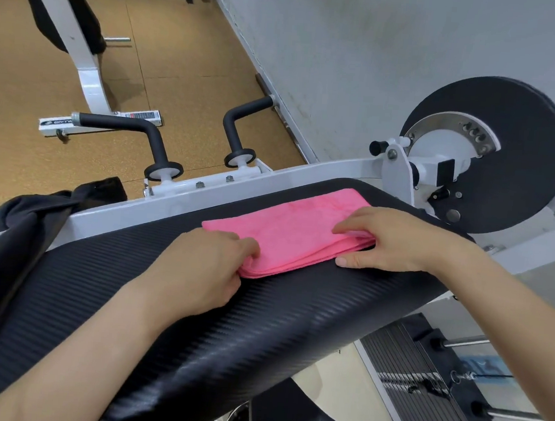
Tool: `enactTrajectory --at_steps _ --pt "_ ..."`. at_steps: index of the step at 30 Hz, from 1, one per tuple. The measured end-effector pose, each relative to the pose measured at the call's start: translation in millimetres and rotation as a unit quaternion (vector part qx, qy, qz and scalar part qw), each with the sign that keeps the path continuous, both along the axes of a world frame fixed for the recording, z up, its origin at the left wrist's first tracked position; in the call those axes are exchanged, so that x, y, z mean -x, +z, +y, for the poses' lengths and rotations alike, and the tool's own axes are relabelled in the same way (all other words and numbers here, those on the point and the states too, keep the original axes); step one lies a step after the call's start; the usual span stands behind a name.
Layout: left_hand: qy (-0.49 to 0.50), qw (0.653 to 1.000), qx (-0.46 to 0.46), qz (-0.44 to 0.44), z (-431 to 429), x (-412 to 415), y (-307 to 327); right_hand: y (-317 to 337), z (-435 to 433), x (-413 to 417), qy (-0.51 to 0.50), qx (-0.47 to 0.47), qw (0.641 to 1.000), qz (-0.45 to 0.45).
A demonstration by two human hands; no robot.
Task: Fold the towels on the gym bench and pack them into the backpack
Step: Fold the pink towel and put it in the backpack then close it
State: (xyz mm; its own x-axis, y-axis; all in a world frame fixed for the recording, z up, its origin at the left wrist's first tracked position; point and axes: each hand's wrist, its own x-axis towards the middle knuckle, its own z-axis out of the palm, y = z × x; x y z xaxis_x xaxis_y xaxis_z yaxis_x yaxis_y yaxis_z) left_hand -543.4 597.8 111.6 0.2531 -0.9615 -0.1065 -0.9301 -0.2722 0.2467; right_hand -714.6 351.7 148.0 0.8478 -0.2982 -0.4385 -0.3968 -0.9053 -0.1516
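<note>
Pink towel (287, 231), microfibre, folded into a layered rectangle; lying flat on the black ribbed pad of the bench (149, 300), toward its far right end, stacked edges facing the near side.

Left hand (205, 271): at the towel's near left corner; fingers curled, grip closed on the layered corner, thumb on the pad side.

Right hand (396, 239): at the towel's right end; fingers laid on top of the fabric, thumb stretched along the pad just beside the near edge, the folded layers pinched between them.

Black backpack (18, 239): slumped over the left end of the bench, soft fabric draped across the white frame rail (204, 198); whether open or zipped, cannot tell.

Two black padded handles (136, 132), bent, mounted on white collars behind the rail.

Black weight disc (506, 155) on a white pivot assembly with a metal pin plate, at the right, against a grey wall (365, 51).

Weight stack (422, 381), dark plates with steel guide rods, lower right, below the bench.

Cork-coloured floor (189, 54); second white-framed machine (82, 62) at far left, black padding on it.
</note>
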Motion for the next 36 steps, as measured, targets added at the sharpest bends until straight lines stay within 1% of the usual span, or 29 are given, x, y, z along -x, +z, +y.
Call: enactTrajectory --at_steps 3,4,6,7,9,11,13,14,15,17,18,19,21,22,23,24,26,28,30,32,34,36 --pt "0.012 0.999 0.024 -0.018 -6.6 -0.1 -4.7 -2.0 2.9 -6.8 0.007 0.023 0.999 0.023" --pt "0.016 0.999 0.040 -0.002 -7.1 -2.0 -5.3 -2.5 4.2 -8.1 0.006 0.024 0.999 0.023" --pt "0.041 0.993 0.091 0.067 -8.2 -9.2 -5.0 -4.4 3.2 -8.4 -0.012 0.006 1.000 0.015" --pt "0.055 0.986 0.121 0.101 -9.2 -12.2 -4.0 -5.4 2.4 -7.4 -0.024 -0.005 1.000 0.013" --pt "0.069 0.970 0.187 0.137 -12.9 -14.9 0.9 -8.4 2.7 -3.6 -0.050 -0.006 0.999 -0.005" --pt "0.080 0.952 0.259 0.142 -18.4 -14.2 7.0 -15.1 4.5 2.9 -0.056 0.022 0.996 -0.070" --pt "0.101 0.933 0.322 0.128 -23.7 -13.8 14.8 -17.8 7.6 12.1 -0.076 0.055 0.983 -0.158" --pt "0.113 0.921 0.353 0.116 -26.1 -14.5 20.1 -14.7 10.0 18.2 -0.106 0.038 0.973 -0.202" --pt "0.122 0.910 0.383 0.103 -28.5 -15.4 26.4 -7.9 13.3 25.6 -0.145 -0.001 0.960 -0.239" --pt "0.133 0.893 0.421 0.087 -31.8 -15.0 44.0 14.0 21.4 45.4 -0.222 -0.113 0.918 -0.308" --pt "0.134 0.888 0.430 0.088 -33.6 -14.5 54.5 26.6 26.4 57.5 -0.252 -0.183 0.885 -0.346" --pt "0.133 0.885 0.436 0.095 -35.8 -13.5 65.1 40.4 33.1 70.5 -0.274 -0.254 0.841 -0.393" --pt "0.125 0.888 0.421 0.134 -42.5 -11.9 84.8 59.3 45.0 96.2 -0.322 -0.378 0.727 -0.474" --pt "0.120 0.895 0.396 0.165 -48.7 -12.0 92.2 63.5 51.2 107.3 -0.347 -0.411 0.680 -0.498" --pt "0.112 0.905 0.362 0.193 -57.5 -13.2 95.7 63.3 57.1 116.9 -0.371 -0.427 0.647 -0.511" --pt "0.102 0.916 0.323 0.214 -68.3 -15.2 94.2 59.2 63.8 123.5 -0.399 -0.430 0.624 -0.516" --pt "0.099 0.932 0.264 0.228 -92.8 -17.0 77.3 38.8 76.7 129.5 -0.468 -0.417 0.584 -0.515" --pt "0.130 0.940 0.216 0.231 -112.9 -16.3 46.1 6.7 85.2 129.5 -0.551 -0.405 0.534 -0.498" --pt "0.179 0.944 0.125 0.249 -121.1 -13.9 12.7 -27.9 89.8 128.1 -0.614 -0.397 0.498 -0.466" --pt "0.198 0.942 0.023 0.269 -119.1 -12.9 -10.6 -50.2 93.7 124.4 -0.648 -0.416 0.462 -0.441" --pt "0.189 0.951 -0.022 0.246 -113.6 -15.1 -24.5 -58.1 96.1 121.7 -0.661 -0.440 0.419 -0.440" --pt "0.176 0.962 -0.050 0.205 -107.8 -17.0 -29.7 -59.4 97.0 121.4 -0.660 -0.455 0.399 -0.445"
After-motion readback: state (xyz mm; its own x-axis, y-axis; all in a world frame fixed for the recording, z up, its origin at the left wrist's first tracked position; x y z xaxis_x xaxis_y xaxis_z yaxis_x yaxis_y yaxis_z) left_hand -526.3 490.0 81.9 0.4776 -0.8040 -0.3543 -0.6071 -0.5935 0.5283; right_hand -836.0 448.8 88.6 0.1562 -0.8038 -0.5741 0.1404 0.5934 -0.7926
